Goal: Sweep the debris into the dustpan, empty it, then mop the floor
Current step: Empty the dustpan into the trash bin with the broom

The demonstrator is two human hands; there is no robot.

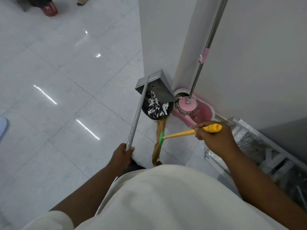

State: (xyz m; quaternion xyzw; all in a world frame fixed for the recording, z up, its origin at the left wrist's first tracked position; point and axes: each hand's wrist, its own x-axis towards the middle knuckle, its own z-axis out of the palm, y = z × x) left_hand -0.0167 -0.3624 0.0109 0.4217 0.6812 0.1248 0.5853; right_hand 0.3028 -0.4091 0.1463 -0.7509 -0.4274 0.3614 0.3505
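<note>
A grey metal dustpan on a long grey handle is tilted over a round black bin, and torn black-and-white paper scraps lie in the bin. My left hand grips the lower end of that handle. My right hand grips the yellow handle of a straw broom, whose bristles hang beside the bin. A pink mop bucket stands by the wall corner with the mop head in it and the steel mop pole rising from it.
The floor is glossy white tile. A white wall corner stands just behind the bin. Plastic-wrapped metal frames lie along the wall at right. Another person's feet are at the top left. A pale blue object shows at the left edge.
</note>
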